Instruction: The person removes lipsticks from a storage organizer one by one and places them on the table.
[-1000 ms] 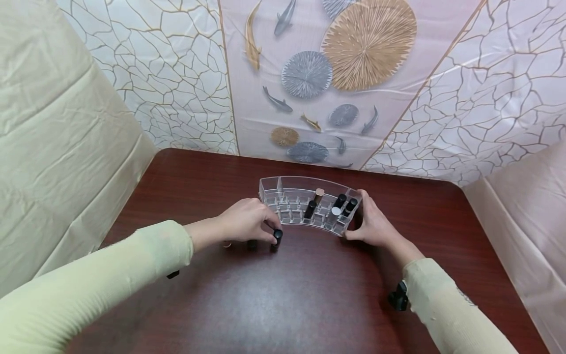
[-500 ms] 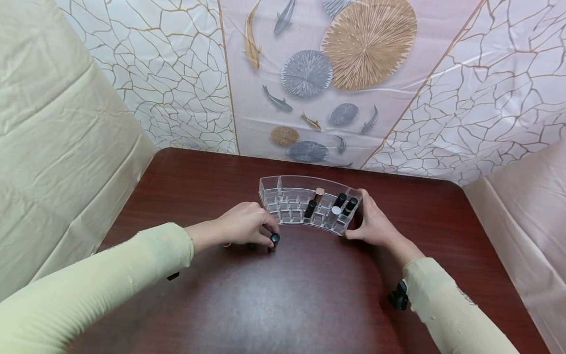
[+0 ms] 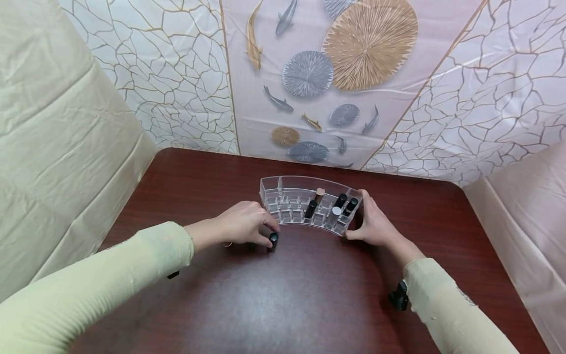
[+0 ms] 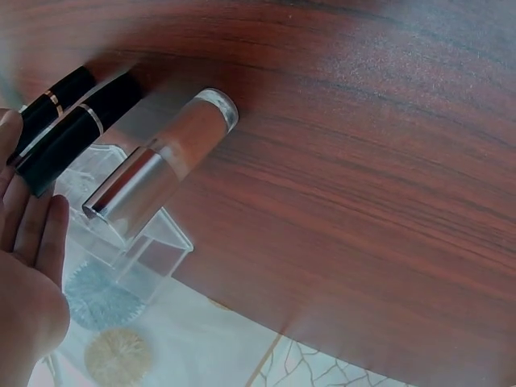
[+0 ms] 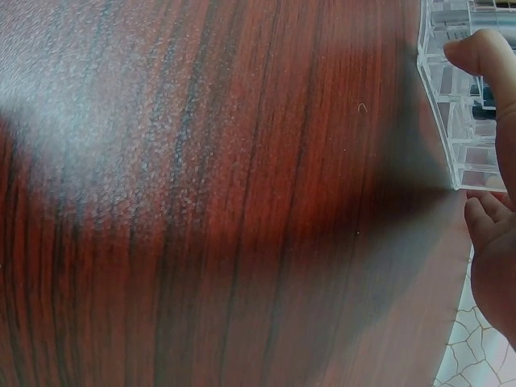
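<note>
At the left front corner of a clear curved acrylic organizer (image 3: 285, 215), my left hand (image 3: 247, 223) pinches a black lipstick tube (image 3: 273, 242) upright, close over the table. In the left wrist view this tube has a gold band. Beside it stand a black tube with a silver band (image 4: 81, 129) and a lip gloss-like tube (image 4: 165, 157), half silver and half pinkish; the hand mostly hides both in the head view. My right hand (image 3: 378, 226) grips the organizer's right end, thumb at the front and fingers behind.
Several tubes stand in the organizer's right half: black-capped tubes (image 3: 352, 205), a white-topped tube (image 3: 336, 211) and a beige-topped tube (image 3: 320, 194). The dark red wooden table (image 3: 265, 305) ends at a patterned curtain (image 3: 309, 113) behind the organizer.
My left hand has drawn the black lipstick tube slightly towards me and left, away from the organizer's front edge. The right hand keeps its grip on the organizer, which has not moved.
</note>
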`<control>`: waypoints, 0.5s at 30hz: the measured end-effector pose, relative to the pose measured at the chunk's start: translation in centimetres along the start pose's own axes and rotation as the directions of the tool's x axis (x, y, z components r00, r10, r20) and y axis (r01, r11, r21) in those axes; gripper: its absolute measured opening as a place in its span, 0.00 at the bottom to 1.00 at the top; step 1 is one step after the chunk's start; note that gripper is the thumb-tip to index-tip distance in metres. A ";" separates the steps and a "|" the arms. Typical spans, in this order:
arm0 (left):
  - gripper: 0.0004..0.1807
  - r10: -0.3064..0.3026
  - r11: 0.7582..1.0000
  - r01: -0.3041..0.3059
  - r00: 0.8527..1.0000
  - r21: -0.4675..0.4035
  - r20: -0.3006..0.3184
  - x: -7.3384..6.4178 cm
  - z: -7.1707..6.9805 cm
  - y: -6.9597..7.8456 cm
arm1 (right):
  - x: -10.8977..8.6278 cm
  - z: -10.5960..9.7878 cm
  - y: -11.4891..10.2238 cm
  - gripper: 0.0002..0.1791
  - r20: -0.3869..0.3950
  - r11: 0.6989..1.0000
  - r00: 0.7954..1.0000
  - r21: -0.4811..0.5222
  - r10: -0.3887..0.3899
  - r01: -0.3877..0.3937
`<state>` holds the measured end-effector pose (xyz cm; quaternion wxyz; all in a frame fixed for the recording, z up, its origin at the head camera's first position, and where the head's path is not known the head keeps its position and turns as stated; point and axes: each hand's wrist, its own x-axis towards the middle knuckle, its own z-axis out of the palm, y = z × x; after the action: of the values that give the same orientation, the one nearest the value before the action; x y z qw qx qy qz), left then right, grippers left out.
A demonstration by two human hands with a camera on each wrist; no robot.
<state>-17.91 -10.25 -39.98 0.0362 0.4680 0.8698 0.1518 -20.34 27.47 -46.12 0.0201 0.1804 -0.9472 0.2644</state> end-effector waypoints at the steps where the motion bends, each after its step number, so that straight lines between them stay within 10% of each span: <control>1: 0.16 -0.001 1.000 0.001 1.000 0.006 0.000 0.0 -0.1 0.0 | 0.0 0.0 0.0 0.63 -0.001 1.000 1.000 -0.001 -0.001 0.001; 15: 0.19 0.036 0.996 -0.032 0.998 0.085 -0.047 1.2 -3.2 0.6 | 0.1 0.0 0.0 0.61 -0.007 1.000 1.000 -0.003 -0.009 0.008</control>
<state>-18.77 -9.75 -36.63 -0.0073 0.4800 0.8680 0.1269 -20.44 27.45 -46.10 0.0248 0.1835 -0.9467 0.2636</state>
